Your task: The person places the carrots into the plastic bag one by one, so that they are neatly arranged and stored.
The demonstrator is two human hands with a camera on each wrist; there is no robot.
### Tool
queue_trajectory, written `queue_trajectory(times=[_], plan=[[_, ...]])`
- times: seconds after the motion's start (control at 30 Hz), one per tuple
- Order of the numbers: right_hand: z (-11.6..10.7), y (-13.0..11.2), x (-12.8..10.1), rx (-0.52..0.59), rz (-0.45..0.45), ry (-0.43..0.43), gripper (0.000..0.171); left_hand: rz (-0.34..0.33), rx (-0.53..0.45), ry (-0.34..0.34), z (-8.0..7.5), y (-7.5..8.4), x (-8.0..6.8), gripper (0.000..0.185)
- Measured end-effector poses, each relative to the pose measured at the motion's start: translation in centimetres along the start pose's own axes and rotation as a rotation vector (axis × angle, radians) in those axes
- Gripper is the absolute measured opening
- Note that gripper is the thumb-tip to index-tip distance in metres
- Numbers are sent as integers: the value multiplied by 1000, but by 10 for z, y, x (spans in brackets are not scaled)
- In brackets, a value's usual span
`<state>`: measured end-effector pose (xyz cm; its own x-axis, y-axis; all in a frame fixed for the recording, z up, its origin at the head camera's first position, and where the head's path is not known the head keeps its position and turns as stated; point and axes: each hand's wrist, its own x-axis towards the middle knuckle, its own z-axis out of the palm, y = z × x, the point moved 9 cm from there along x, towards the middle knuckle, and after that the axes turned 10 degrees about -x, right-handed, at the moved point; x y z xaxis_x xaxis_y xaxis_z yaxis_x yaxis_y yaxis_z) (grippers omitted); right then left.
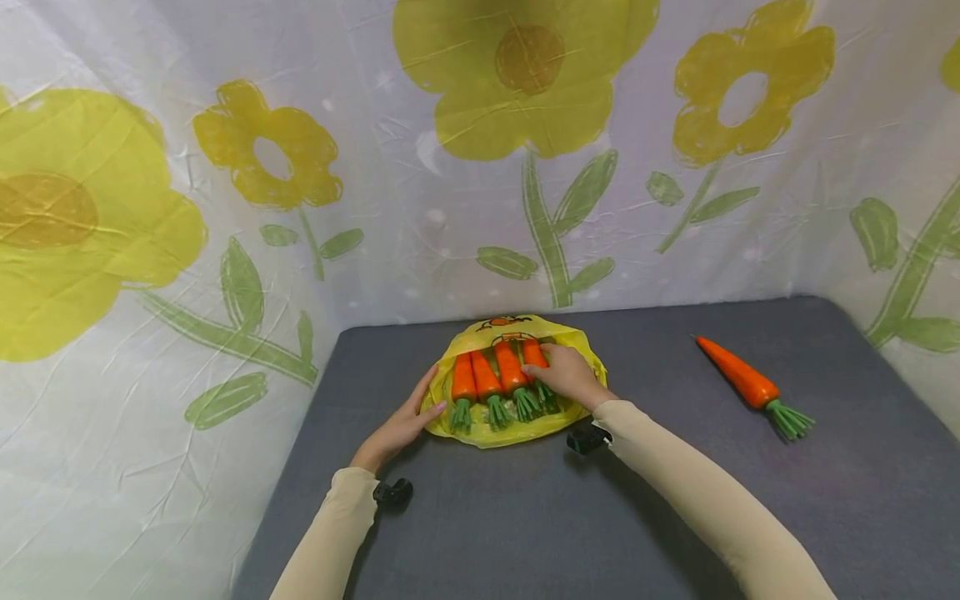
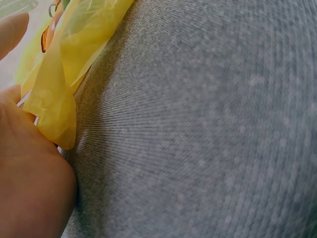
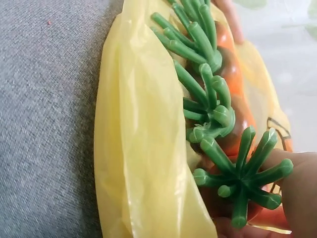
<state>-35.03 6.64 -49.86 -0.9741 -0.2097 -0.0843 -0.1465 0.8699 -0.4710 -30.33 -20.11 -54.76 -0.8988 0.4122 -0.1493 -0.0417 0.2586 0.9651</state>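
Observation:
A yellow plastic bag (image 1: 517, 435) lies on the table with its mouth facing me. Several orange toy carrots (image 1: 487, 379) rest side by side inside, green tops toward the opening. At the bag's left edge, my left hand (image 1: 397, 427) holds the plastic, thumb in front and fingers partly behind it. My right hand (image 1: 572, 375) reaches into the mouth and grips the rightmost carrot (image 1: 534, 353). Its green stalks (image 3: 241, 179) stick out beside that hand in the right wrist view. The left wrist view shows yellow plastic (image 2: 57, 106) against the left palm; the left fingertips are mostly hidden.
Another carrot (image 1: 738, 373) lies on the grey table (image 1: 480, 533) at the right, apart from the bag. Behind the table's far edge hangs a white curtain (image 1: 420, 225) with yellow flowers. Small black cameras (image 1: 393, 493) sit on both wrists.

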Motion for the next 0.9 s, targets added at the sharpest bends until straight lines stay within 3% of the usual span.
queue_trajectory(times=[0.9], plan=[[10,-8,-5,-6,-24,37,73,-7,11,1,-1,-2,0,73]])
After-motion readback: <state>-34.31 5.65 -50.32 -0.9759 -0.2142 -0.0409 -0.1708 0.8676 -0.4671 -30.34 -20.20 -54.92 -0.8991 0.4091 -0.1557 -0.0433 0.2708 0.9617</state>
